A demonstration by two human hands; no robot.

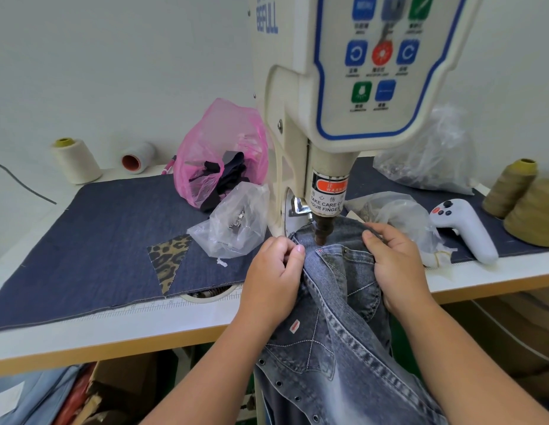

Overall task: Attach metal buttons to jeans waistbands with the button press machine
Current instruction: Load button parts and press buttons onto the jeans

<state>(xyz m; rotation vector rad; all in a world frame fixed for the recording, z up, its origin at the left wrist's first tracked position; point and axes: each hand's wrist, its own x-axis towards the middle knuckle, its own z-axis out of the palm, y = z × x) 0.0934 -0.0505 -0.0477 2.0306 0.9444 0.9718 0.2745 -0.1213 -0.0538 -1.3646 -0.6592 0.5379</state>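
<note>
Holding the jeans waistband (330, 240) under the press's punch (322, 230), your left hand (274, 277) and right hand (392, 265) pinch denim on either side. Fingers (371, 237) sit near the punch; a slip could crush them or misplace the button.

Jeans waistband (331, 240) under press head (322, 229); plastic bags (233, 222) left, handheld controller (465, 228) right, thread cones (509, 187) far right.
</note>
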